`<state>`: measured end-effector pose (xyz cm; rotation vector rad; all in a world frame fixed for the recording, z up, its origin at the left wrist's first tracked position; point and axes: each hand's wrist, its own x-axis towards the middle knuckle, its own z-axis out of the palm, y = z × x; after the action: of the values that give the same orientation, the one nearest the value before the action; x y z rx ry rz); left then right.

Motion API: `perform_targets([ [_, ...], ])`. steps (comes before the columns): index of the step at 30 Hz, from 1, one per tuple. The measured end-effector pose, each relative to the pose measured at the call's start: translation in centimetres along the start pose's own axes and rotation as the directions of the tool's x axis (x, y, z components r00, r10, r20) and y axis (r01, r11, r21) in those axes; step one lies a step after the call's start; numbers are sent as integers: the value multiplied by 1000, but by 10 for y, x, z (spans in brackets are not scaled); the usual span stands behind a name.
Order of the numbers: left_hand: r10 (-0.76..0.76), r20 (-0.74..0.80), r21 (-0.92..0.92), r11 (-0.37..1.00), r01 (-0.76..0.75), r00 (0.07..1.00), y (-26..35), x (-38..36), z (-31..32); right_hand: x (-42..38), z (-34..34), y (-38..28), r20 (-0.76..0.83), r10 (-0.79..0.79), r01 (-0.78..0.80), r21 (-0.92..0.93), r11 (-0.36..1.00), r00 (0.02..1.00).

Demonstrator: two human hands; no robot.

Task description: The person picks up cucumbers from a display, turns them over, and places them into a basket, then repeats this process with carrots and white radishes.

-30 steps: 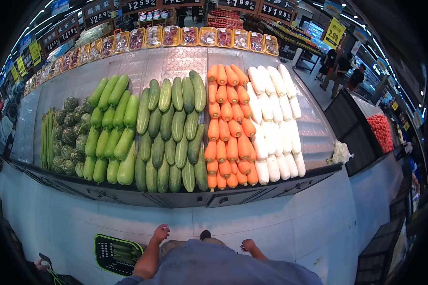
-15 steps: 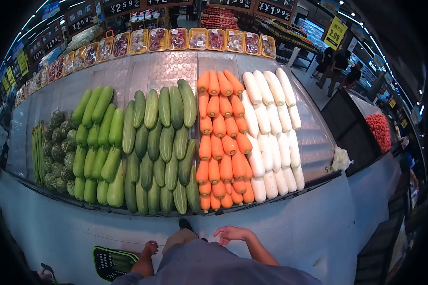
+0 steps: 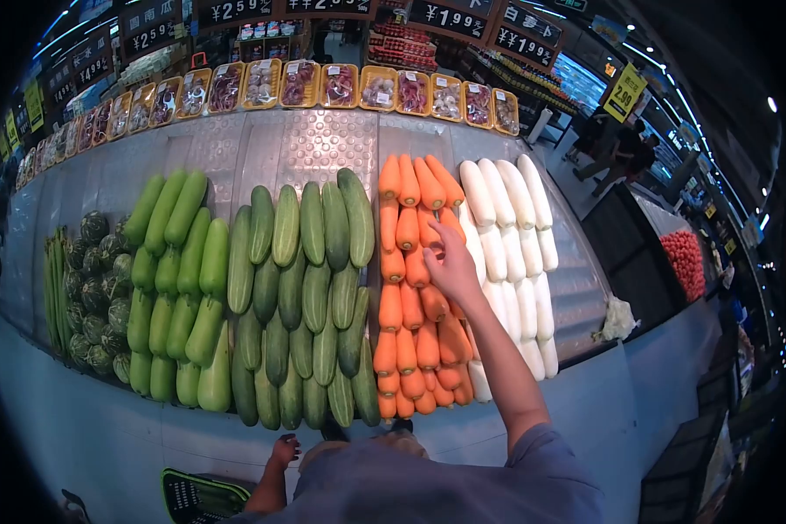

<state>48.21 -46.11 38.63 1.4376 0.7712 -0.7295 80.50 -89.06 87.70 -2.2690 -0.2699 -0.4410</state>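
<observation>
My right hand (image 3: 451, 260) reaches over the rows of orange carrots (image 3: 408, 345), index finger and thumb apart, overlapping the upper carrots in this view. It is open. Just right of it lie stacked white radishes (image 3: 520, 262), partly covered by my forearm. My left hand (image 3: 286, 449) hangs low by my body, in front of the stand's edge, with loosely curled fingers and nothing seen in it. Below and left of that hand is a black basket with a green rim (image 3: 203, 477). Large green cucumbers (image 3: 301, 306) are stacked left of the carrots.
Light green gourds (image 3: 168, 279), small dark round squashes (image 3: 94, 297) and thin green stalks (image 3: 57, 288) fill the left side. Packaged onions (image 3: 338, 85) line the back. A white plastic bag (image 3: 618, 307) hangs at the right corner. People (image 3: 624, 153) stand far right.
My right hand has moved from in front of my body up and forward over the carrots. My body has come nearer the stand. The left hand stays low.
</observation>
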Motion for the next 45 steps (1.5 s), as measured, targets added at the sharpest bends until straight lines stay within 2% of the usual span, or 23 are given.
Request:
perform_targets([
  [2,-10,-42,-32,999,9,999,2,-4,0,53,2,42,-159,-302,175,-537,825,940],
  [5,-40,-155,-141,990,18,987,-25,-9,-3,98,-5,69,-116,-146,52,-582,812,982],
  [6,-62,-217,-209,978,16,974,-37,-11,-3,115,-4,90,-116,-159,65,-573,817,980],
  [8,-146,-258,-313,948,60,955,-56,-28,3,137,-5,127,17,21,-9,-536,844,1000],
  [10,-255,-141,-285,936,208,957,-75,-39,4,144,-12,132,78,51,-9,-462,887,996],
  [13,-293,-177,-226,941,251,939,-107,-48,28,147,-24,127,148,63,3,-405,914,987],
  [16,-318,178,38,948,317,931,-122,-56,34,152,-27,132,151,39,30,-429,903,988],
  [17,-318,170,37,948,317,933,-122,-56,35,154,-27,133,147,30,39,-445,895,989],
  [19,86,99,287,951,-111,991,-115,-56,39,155,-21,133,124,27,38,-491,871,992],
  [20,18,-110,299,954,16,994,-100,-59,52,155,-19,135,100,23,35,-544,838,995],
  [21,17,-119,301,954,20,993,-83,-62,61,154,-19,137,101,23,35,-536,843,995],
  [24,5,-228,10,1000,-3,974,-42,-78,70,146,-23,139,32,-37,48,-465,884,999],
  [26,230,-46,375,906,-197,972,-16,-96,71,137,-32,143,-107,-162,122,-309,943,981],
  [30,129,170,389,902,-187,977,98,-192,103,124,-38,154,-338,-216,172,-154,973,916],
  [31,154,241,430,868,-248,958,130,-216,116,113,-47,146,-251,55,51,397,916,966],
  [32,173,312,462,832,-308,934,161,-236,129,99,-57,136,-30,246,-119,813,570,969],
  [33,218,355,471,798,-375,909,190,-250,141,81,-67,123,-18,251,-133,812,569,968],
  [34,258,397,475,764,-438,881,220,-261,153,59,-77,107,123,197,-191,904,383,973],
  [35,375,412,345,779,-523,830,251,-273,168,38,-85,93,252,118,-270,946,181,960],
  [37,635,369,9,728,-686,679,297,-280,193,-4,-93,82,447,-45,-445,894,58,893],
  [39,831,257,-185,544,-818,494,345,-284,216,-44,-98,54,497,-172,-513,856,-67,851],
  [42,967,188,-414,237,-879,173,398,-310,241,-89,-105,34,563,-202,-575,818,0,801],
  [45,938,292,-309,275,-910,185,399,-319,230,-116,-112,29,583,-174,-585,810,45,794],
])
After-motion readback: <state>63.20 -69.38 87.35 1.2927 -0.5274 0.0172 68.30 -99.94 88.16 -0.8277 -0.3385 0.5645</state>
